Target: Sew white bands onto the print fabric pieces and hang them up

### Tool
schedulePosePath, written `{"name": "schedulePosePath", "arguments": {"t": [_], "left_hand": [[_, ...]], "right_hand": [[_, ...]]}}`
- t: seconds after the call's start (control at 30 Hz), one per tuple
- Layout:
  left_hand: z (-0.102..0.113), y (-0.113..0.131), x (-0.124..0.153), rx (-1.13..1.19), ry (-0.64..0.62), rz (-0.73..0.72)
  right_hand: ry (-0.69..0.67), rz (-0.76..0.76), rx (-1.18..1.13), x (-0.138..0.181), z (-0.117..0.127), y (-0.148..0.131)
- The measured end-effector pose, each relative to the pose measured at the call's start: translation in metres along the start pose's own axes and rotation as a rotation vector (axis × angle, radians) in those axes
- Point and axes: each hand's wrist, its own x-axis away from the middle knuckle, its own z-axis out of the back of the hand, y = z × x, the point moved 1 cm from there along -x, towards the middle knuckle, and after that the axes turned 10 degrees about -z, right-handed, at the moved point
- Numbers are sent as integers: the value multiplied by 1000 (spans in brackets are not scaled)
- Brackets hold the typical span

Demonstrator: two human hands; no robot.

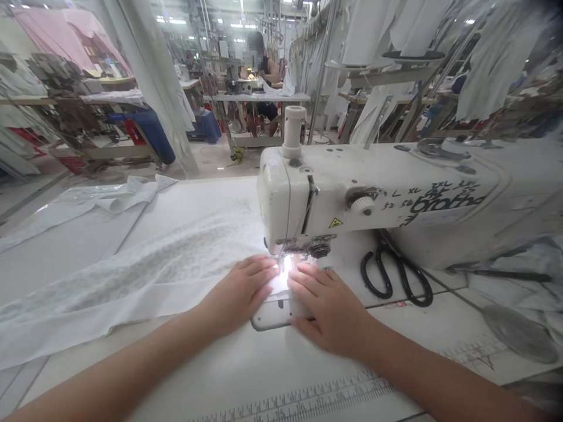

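Observation:
White lace fabric (145,278) with a plain band along its near edge spreads from the left of the table to the needle area of a white sewing machine (275,193). My left hand (240,290) lies on the fabric left of the lit needle, fingers stretched out flat. On the other side, my right hand (328,305) rests with its fingers extended, their tips at the fabric by the presser foot. A bright lamp glare washes out the needle and the cloth beneath it. Both palms face down, and a metal plate (270,316) shows between them.
Black-handled scissors (396,269) lie right of the needle under the machine arm. A knee-lift-like rod ends in a round grey pad (521,334). A printed ruler (308,404) runs along the front edge. Across the aisle, a person (261,73) sits at another machine.

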Motion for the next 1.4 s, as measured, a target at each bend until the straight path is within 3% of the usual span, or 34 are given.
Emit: {"name": "schedulePosePath", "arguments": {"t": [0.43, 0.7, 1.13, 1.27, 1.4], "left_hand": [[3, 1, 0, -23, -11, -6], [11, 3, 2, 117, -56, -179], [19, -13, -10, 114, -51, -151], [21, -16, -14, 106, -42, -129], [19, -16, -12, 93, -62, -107]], "right_hand": [[-9, -6, -5, 0, 1, 0], [29, 96, -43, 6, 3, -1], [25, 50, -49, 3, 2, 2], [94, -85, -53, 9, 17, 15], [175, -468, 80, 37, 41, 49]]}}
